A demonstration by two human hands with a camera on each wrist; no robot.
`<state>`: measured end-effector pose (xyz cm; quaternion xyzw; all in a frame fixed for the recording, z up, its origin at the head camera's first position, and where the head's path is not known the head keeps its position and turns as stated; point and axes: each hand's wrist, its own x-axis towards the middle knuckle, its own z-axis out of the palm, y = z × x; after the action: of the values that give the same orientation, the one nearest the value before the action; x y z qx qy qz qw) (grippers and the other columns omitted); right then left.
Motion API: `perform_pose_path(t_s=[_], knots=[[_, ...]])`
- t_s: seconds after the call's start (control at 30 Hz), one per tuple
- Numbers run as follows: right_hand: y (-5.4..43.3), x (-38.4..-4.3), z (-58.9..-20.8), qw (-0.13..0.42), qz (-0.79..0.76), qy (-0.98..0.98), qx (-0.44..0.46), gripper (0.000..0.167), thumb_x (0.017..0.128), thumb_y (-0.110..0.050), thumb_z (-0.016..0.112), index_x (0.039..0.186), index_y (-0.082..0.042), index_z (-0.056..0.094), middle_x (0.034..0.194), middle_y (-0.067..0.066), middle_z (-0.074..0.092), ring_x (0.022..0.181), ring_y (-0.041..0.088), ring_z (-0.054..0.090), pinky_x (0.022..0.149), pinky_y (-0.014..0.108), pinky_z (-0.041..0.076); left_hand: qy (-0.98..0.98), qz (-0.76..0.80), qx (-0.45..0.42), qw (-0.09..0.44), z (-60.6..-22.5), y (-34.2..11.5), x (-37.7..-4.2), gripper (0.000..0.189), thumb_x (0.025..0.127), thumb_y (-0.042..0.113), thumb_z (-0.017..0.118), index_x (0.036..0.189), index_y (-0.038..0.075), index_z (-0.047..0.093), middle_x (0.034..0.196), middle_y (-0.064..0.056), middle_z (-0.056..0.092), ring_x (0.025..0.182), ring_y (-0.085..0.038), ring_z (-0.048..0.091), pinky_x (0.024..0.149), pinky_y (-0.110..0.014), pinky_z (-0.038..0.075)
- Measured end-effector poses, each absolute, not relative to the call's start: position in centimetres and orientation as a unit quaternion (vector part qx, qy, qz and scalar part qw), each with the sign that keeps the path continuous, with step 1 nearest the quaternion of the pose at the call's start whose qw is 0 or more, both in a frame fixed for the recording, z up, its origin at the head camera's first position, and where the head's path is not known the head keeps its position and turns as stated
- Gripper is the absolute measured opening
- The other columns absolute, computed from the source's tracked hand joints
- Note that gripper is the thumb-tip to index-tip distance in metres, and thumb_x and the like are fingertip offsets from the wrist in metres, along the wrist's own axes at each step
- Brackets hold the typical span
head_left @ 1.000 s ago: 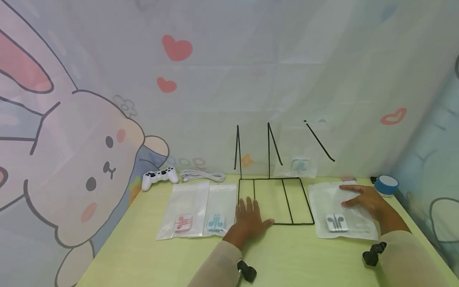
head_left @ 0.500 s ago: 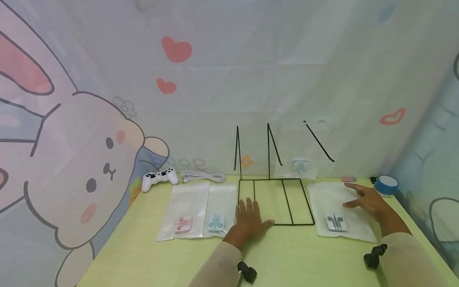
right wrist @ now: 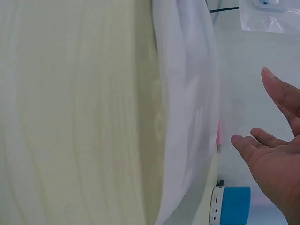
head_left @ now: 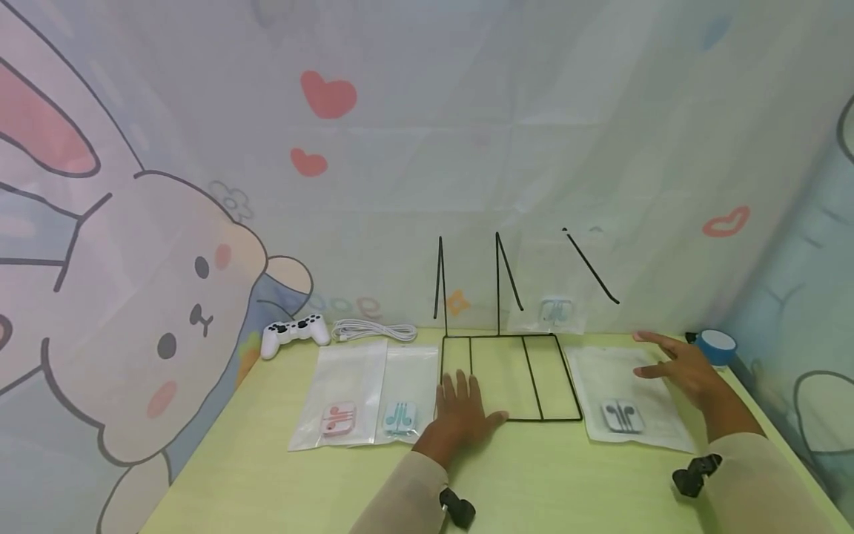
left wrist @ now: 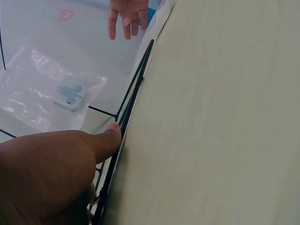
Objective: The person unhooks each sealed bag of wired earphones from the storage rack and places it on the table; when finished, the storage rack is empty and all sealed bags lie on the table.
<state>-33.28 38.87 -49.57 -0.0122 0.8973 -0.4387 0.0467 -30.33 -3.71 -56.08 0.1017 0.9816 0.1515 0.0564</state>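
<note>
My left hand [head_left: 460,415] lies with spread fingers on the left part of the black wire rack's base [head_left: 547,420]; in the left wrist view its thumb [left wrist: 110,136] touches the front wire. My right hand [head_left: 690,371], fingers apart and holding nothing, hovers over the upper right of a whitish plastic bag [head_left: 600,374]. Inside that bag is a white case of dark-grey earphones [head_left: 623,417]. The right wrist view shows a gap between the hand [right wrist: 276,154] and the bag [right wrist: 187,93]. A clear bag with pale blue earphones [head_left: 557,311] hangs on the rack.
Left of the rack lie two bags, with pink earphones [head_left: 339,419] and teal earphones [head_left: 400,418]. Behind them are a white game controller [head_left: 295,335] and a coiled white cable [head_left: 373,331]. A blue-topped round object [head_left: 717,347] stands beyond my right hand.
My right hand has risen off the bag at the right, its fingers spreading further apart. My left hand keeps its place on the rack base.
</note>
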Motion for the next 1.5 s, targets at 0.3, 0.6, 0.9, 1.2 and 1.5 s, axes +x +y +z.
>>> perform_pose_path(t_s=[0.3, 0.6, 0.9, 1.2, 1.5], knots=[[37.3, -34.2, -48.9, 0.031, -0.466, 0.884, -0.023, 0.104, 0.092, -0.039, 0.089, 0.173, -0.013, 0.03, 0.178, 0.028, 0.027, 0.166, 0.059, 0.012, 0.122, 0.083, 0.024, 0.982, 0.147, 0.1, 0.057, -55.9, -3.6, -30.3, 0.102, 0.104, 0.072, 0.054, 0.172, 0.0, 0.026, 0.182, -0.025, 0.018, 0.169, -0.052, 0.009, 0.137, -0.066, 0.012], [35.5, -34.5, -47.1, 0.034, -0.506, 0.861, -0.041, 0.101, 0.097, -0.044, 0.084, 0.176, -0.019, 0.026, 0.183, 0.017, 0.015, 0.167, 0.053, 0.015, 0.127, 0.078, 0.021, 0.98, 0.162, 0.101, 0.058, -55.2, -3.7, -29.7, 0.1, 0.106, 0.068, 0.054, 0.172, -0.001, 0.026, 0.182, -0.025, 0.018, 0.17, -0.052, 0.008, 0.138, -0.064, 0.012], [33.7, -35.4, -45.4, 0.025, -0.528, 0.846, -0.075, 0.095, 0.098, -0.036, 0.084, 0.174, -0.014, 0.03, 0.183, 0.014, 0.022, 0.17, 0.044, 0.014, 0.13, 0.076, 0.019, 0.98, 0.16, 0.104, 0.065, -54.3, -3.7, -29.1, 0.1, 0.106, 0.069, 0.051, 0.172, -0.001, 0.024, 0.182, -0.025, 0.016, 0.17, -0.051, 0.008, 0.138, -0.063, 0.011], [31.9, -36.5, -44.3, 0.02, -0.572, 0.814, -0.1, 0.085, 0.1, -0.017, 0.081, 0.171, -0.006, 0.035, 0.182, 0.016, 0.024, 0.171, 0.041, 0.01, 0.132, 0.073, 0.016, 0.979, 0.166, 0.104, 0.054, -54.4, -3.7, -29.3, 0.1, 0.105, 0.068, 0.054, 0.171, -0.002, 0.027, 0.181, -0.026, 0.019, 0.169, -0.052, 0.01, 0.138, -0.063, 0.013], [30.6, -37.6, -44.5, 0.012, -0.586, 0.803, -0.103, 0.079, 0.1, -0.011, 0.08, 0.168, -0.004, 0.041, 0.184, 0.016, 0.016, 0.172, 0.04, 0.008, 0.133, 0.071, 0.018, 0.981, 0.159, 0.1, 0.054, -55.4, -3.5, -29.8, 0.101, 0.106, 0.07, 0.051, 0.172, -0.001, 0.025, 0.182, -0.026, 0.017, 0.17, -0.052, 0.008, 0.137, -0.065, 0.011]])
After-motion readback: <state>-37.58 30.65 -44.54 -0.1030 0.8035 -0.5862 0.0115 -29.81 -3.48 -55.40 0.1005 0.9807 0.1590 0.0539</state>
